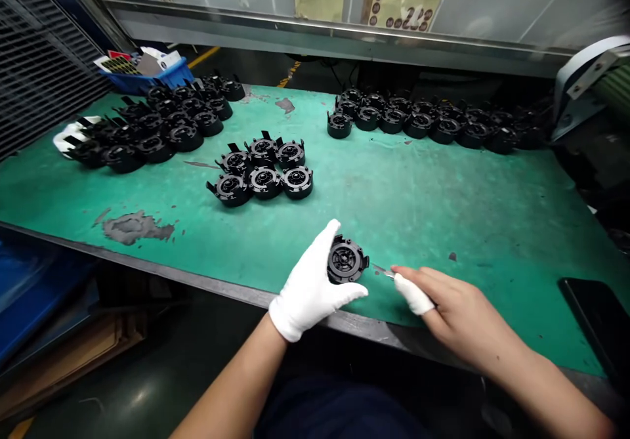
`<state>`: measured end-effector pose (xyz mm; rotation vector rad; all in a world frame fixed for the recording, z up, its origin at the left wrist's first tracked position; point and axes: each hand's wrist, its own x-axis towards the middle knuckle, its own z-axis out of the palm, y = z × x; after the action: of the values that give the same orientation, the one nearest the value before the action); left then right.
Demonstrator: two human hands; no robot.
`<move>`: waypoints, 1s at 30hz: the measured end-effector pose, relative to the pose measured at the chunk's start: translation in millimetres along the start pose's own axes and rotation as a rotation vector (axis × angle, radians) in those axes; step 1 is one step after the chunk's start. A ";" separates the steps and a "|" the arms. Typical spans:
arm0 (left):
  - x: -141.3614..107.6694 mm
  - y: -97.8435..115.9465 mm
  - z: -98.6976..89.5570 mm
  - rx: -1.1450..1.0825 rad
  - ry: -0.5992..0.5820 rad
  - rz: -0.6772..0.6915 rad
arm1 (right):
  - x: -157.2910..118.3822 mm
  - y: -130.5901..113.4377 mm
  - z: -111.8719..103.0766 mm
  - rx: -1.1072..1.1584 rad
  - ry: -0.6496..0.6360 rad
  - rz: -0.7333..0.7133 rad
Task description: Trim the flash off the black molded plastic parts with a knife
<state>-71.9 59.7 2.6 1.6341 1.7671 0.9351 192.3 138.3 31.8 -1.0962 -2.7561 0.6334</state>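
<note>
My left hand [315, 278], in a white glove, holds a round black plastic housing [345, 260] just above the front of the green bench. Its thumb and fingers wrap the left side, and the ribbed face with clips round the rim is turned up. My right hand [443, 301] is bare except for a white cover on the thumb. It pinches a small knife [384, 271] with a thin metal blade. The blade points left at the housing, a short gap away from it. Most of the knife's handle is hidden in the fingers.
A small group of similar black housings [266, 180] stands mid-bench. More housings [180, 134] crowd the left, others [445, 127] line the back right. A blue bin [147, 79] holds papers at back left. A dark phone-like slab [593, 321] lies at right on the green bench top [394, 203].
</note>
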 end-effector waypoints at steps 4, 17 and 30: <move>7.6 -1.4 11.5 0.084 0.028 0.023 | 16.4 -21.2 -1.9 -0.196 -0.037 -0.013; 14.6 9.3 -1.8 0.059 -0.028 -0.005 | 33.6 42.9 -44.7 -0.475 -0.057 0.473; 11.8 -14.4 -55.0 -0.073 -0.012 -0.016 | 21.4 16.1 -9.9 -0.001 -0.030 0.034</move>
<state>-125.2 64.4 25.2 1.5740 1.7160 0.9691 189.2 166.6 32.9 -1.1454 -2.7682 0.6583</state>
